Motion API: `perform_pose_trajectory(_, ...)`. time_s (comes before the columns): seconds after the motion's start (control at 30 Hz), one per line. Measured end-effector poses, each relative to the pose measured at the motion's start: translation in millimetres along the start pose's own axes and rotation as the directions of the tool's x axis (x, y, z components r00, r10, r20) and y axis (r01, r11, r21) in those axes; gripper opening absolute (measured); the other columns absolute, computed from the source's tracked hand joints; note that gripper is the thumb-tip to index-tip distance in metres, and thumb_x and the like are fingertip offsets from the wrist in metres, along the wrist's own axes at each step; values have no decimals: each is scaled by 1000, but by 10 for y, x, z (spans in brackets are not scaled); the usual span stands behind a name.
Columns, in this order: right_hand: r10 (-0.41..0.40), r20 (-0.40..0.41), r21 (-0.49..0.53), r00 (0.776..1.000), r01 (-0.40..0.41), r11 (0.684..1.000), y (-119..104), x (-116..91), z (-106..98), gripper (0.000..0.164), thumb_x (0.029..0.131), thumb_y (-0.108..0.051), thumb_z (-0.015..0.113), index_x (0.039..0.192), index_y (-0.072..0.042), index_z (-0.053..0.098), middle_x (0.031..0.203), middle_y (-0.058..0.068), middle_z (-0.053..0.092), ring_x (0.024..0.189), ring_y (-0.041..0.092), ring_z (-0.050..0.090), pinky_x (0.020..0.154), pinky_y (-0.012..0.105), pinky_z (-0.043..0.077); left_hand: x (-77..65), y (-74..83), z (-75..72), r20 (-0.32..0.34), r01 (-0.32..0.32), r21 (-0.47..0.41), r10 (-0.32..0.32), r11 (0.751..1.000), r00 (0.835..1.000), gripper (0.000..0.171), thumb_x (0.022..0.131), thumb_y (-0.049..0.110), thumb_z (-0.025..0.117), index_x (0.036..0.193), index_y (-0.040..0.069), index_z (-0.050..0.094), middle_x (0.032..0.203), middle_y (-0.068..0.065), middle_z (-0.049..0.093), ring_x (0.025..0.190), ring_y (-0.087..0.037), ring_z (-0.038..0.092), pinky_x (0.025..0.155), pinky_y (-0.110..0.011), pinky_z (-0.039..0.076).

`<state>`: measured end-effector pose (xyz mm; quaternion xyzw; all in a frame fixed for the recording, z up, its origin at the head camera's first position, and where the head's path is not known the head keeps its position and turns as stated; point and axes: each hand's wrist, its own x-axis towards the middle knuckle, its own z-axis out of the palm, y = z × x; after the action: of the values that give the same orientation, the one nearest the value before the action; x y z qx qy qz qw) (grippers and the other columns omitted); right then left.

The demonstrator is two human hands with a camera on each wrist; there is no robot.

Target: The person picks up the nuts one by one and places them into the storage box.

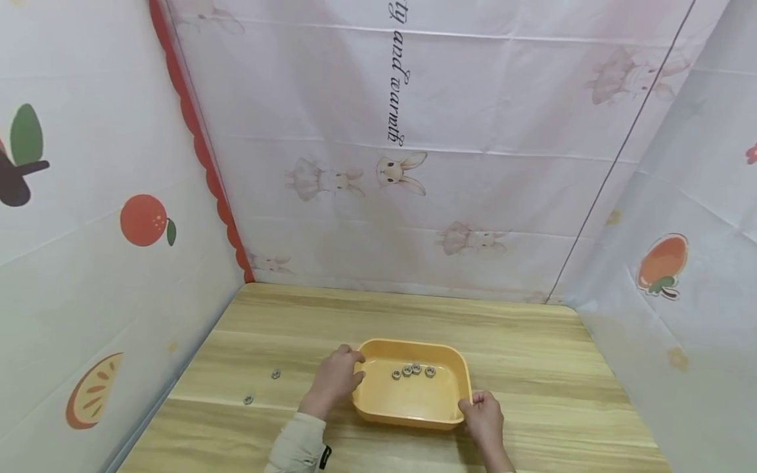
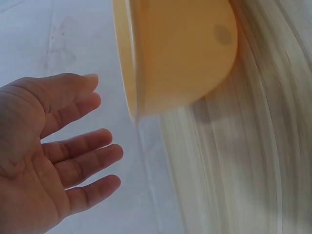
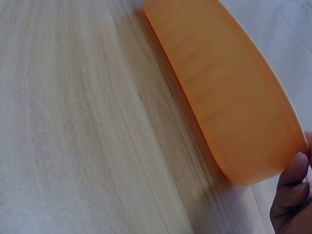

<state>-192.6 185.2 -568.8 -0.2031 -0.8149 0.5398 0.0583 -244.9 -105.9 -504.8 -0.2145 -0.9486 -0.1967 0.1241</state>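
A yellow rectangular plastic basin (image 1: pixel 408 420) is over the wooden table, with several metal nuts (image 1: pixel 416 369) grouped on its floor toward the back. My right hand (image 1: pixel 486 420) pinches the basin's rim at the front right corner; in the right wrist view the fingers (image 3: pixel 295 170) are at the edge of the orange-looking wall (image 3: pixel 234 92). Beside the left end of the basin is my left hand (image 1: pixel 336 378). In the left wrist view its fingers (image 2: pixel 90 163) are spread and loosely extended, with a gap between them and the basin wall (image 2: pixel 185 53).
Two more metal nuts, one farther back (image 1: pixel 275 374) and one nearer (image 1: pixel 248 399), lie on the table (image 1: pixel 550 368) left of my left hand. Printed cloth walls (image 1: pixel 331 98) stand along the back and both sides of the table.
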Motion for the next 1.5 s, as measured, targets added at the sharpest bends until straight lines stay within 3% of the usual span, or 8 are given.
perform_pose_trajectory(0.27, -11, -4, 5, 1000, 12, 1000, -13, 23, 7, 15, 75, -4, 59, 84, 1, 48, 59, 3, 48, 39, 14, 49, 37, 23, 39, -67, -217, -31, -29, 11, 54, -9, 998, 1000, 23, 72, 10, 75, 93, 4, 70, 85, -9, 59, 71, -21, 59, 59, -31, 52)
perform_pose_trajectory(0.47, -14, -5, 5, 1000, 14, 1000, -21, 31, 16, 15, 74, -4, 58, 85, 1, 48, 59, 3, 48, 40, 14, 48, 37, 23, 40, -170, -429, -48, -9, 53, 111, -53, 992, 999, 25, 71, 15, 77, 93, 6, 69, 85, -9, 58, 65, -20, 57, 50, -29, 49)
perform_pose_trajectory(0.57, -16, -7, 9, 1000, 16, 1000, -30, 30, 26, 15, 74, -4, 58, 85, 1, 48, 59, 3, 47, 40, 14, 48, 37, 23, 40, -223, -515, -71, -6, 64, 115, -64, 991, 998, 26, 71, 16, 77, 93, 6, 69, 86, -9, 57, 62, -19, 56, 48, -28, 47)
perform_pose_trajectory(0.87, -18, -11, 20, 1000, 18, 1000, -45, 29, 43, 15, 74, -3, 58, 84, 1, 47, 59, 2, 46, 39, 14, 47, 37, 22, 39, -342, -738, -87, -12, 98, 95, -97, 991, 995, 28, 70, 16, 78, 94, 6, 68, 87, -8, 57, 65, -19, 56, 57, -32, 50)
perform_pose_trajectory(1.1, -8, -4, 8, 1000, 8, 1000, -43, 29, 41, 15, 75, -3, 58, 85, 1, 47, 60, 3, 46, 40, 14, 47, 38, 23, 40, -401, -861, -88, -7, 123, 92, -122, 988, 992, 28, 71, 16, 78, 95, 6, 68, 92, -13, 59, 55, -13, 50, 44, -23, 43)
perform_pose_trajectory(1.3, 1, -10, 8, 1000, -1, 1000, -28, 40, 55, 15, 74, -4, 57, 85, 1, 47, 59, 2, 46, 40, 14, 47, 38, 23, 39, -432, -965, -101, -9, 162, 84, -162, 983, 987, 27, 71, 15, 77, 95, 6, 69, 91, -14, 59, 66, -23, 58, 48, -32, 48)
perform_pose_trajectory(1.5, 9, -16, -3, 1000, -9, 1000, -15, 55, 69, 15, 74, -5, 58, 84, 0, 47, 59, 2, 46, 39, 14, 47, 37, 23, 39, -464, -1090, -101, -18, 195, 71, -194, 978, 981, 26, 71, 14, 75, 95, 6, 69, 89, -11, 58, 68, -25, 58, 52, -39, 50)
